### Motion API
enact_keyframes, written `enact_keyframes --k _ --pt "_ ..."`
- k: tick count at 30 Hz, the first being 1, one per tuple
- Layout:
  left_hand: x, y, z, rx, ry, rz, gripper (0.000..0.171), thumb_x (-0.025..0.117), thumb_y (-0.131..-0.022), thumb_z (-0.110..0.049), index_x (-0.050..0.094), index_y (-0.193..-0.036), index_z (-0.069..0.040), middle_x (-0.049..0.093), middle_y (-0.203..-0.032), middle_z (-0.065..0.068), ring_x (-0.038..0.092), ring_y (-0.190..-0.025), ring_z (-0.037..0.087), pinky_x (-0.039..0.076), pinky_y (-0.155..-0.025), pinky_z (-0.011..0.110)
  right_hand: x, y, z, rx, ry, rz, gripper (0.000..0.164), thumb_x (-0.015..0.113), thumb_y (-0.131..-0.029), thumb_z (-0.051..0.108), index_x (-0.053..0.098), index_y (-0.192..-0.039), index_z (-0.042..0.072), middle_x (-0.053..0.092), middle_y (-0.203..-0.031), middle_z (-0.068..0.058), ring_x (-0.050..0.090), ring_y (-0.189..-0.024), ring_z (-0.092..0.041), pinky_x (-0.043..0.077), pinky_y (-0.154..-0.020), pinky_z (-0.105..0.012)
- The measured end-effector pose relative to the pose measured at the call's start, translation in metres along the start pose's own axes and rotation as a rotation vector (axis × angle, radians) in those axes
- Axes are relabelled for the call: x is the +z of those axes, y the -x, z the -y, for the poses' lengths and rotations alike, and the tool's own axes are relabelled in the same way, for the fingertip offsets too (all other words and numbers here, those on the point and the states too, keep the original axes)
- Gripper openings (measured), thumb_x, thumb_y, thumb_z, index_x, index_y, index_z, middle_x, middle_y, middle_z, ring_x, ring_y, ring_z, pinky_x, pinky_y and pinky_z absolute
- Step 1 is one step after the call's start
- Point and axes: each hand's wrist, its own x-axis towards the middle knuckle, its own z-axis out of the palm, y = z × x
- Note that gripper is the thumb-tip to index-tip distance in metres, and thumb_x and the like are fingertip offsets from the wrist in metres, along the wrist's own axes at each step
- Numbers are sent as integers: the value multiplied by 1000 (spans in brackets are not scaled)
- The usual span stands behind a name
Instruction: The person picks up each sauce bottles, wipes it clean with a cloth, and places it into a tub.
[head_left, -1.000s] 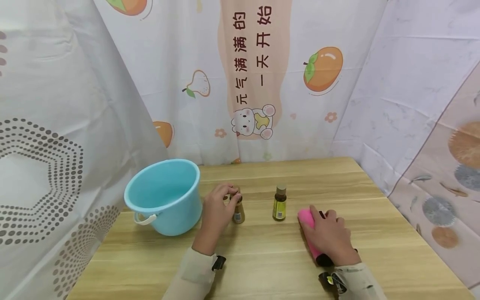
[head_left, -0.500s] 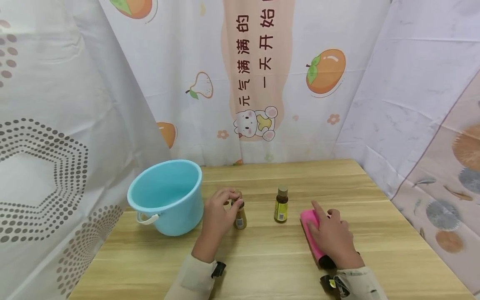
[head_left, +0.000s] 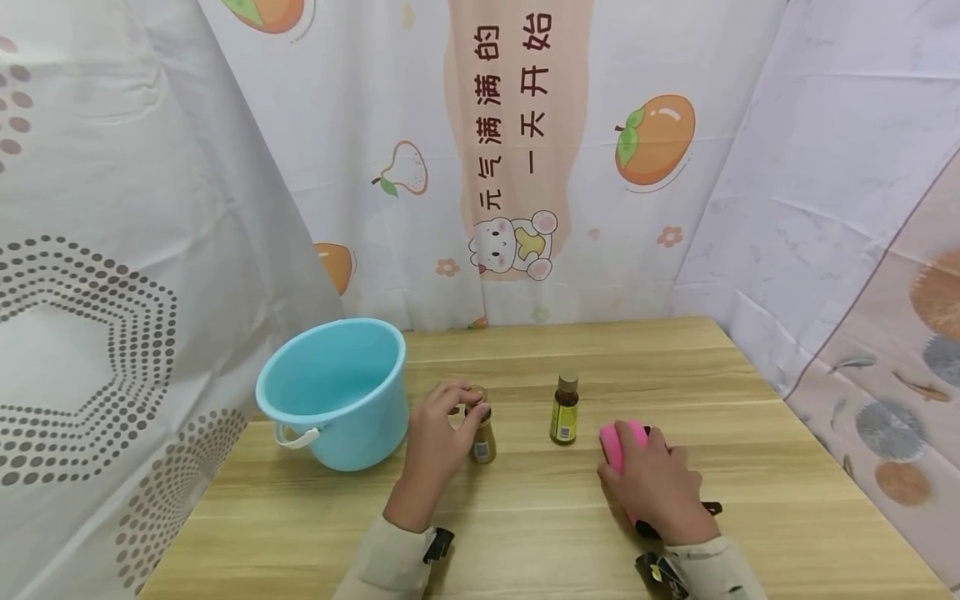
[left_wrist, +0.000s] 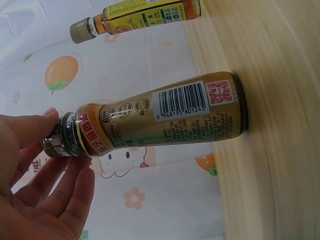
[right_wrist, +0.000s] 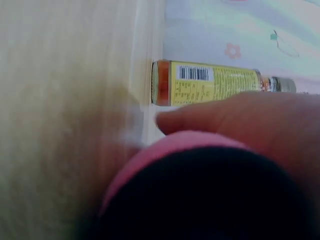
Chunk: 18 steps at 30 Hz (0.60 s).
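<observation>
My left hand (head_left: 438, 433) pinches the dark cap of a slim sesame oil bottle (left_wrist: 165, 115) with a gold label, thumb on one side and fingers on the other. The bottle stands upright on the table, left of the middle. At the right, my right hand (head_left: 654, 483) lies over a long pink object with a black end (head_left: 622, 437), thumb on its left side and fingers curled over its right. The hand covers most of it, so its kind is unclear. Between the hands stands a small bottle with a yellow label (head_left: 565, 412), which neither hand touches.
A light blue bucket (head_left: 363, 425) with a white handle grip stands to the left, close to my left hand. Printed curtains (head_left: 600, 292) hang behind the wooden table (head_left: 540, 525) and along both sides.
The sesame oil bottle has shifted slightly nearer, with my left hand still on its cap. My right forefinger, raised half a second ago, has come down, and the hand now covers more of the pink object.
</observation>
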Motion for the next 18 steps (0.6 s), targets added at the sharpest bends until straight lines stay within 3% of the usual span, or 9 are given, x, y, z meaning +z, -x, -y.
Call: enact_keyframes --k 5,12,18 --pt "0 1 2 10 11 -8 13 85 -87 -19 78 -94 -10 75 -109 3 73 -103 20 64 -77 36 1 2 2 8 19 6 79 64 -94 48 35 -161 21 38 -148 -36 46 -114 -66 48 -69 -76" --pt "-2 0 6 25 4 -7 14 84 -88 -21 79 -96 -12 75 -108 0 73 -103 17 64 -78 35 0 -2 0 -53 -67 -61 70 66 -91 32 44 -156 14 45 -131 -37 56 -91 -50 49 -54 -48" --pt "-3 0 6 15 51 8 14 87 -85 -18 80 -97 -12 76 -107 0 74 -99 14 64 -78 35 -13 -3 1 -108 -196 -190 67 68 -96 38 47 -154 14 47 -134 -39 64 -95 -47 56 -66 -51"
